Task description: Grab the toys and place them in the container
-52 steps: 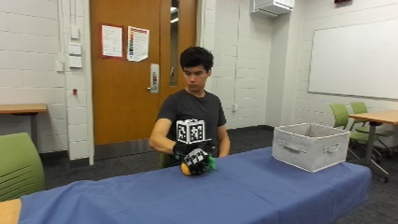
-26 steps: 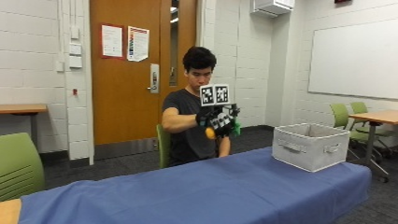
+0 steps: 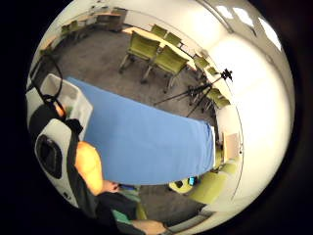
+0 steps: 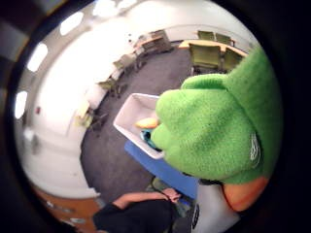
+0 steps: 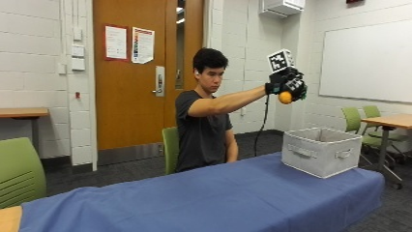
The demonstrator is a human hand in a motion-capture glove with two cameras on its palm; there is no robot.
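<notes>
Grip, the gloved right hand, is raised on an outstretched arm above the grey container, fingers curled around a green and orange plush toy. Container stands on the blue-covered counter; it appears to hold other toys, details unclear.

A long table draped in a blue cloth reaching down its sides carries one thing, a light grey fabric container with a handle on each visible side, standing upright near the end at the person's right.
</notes>
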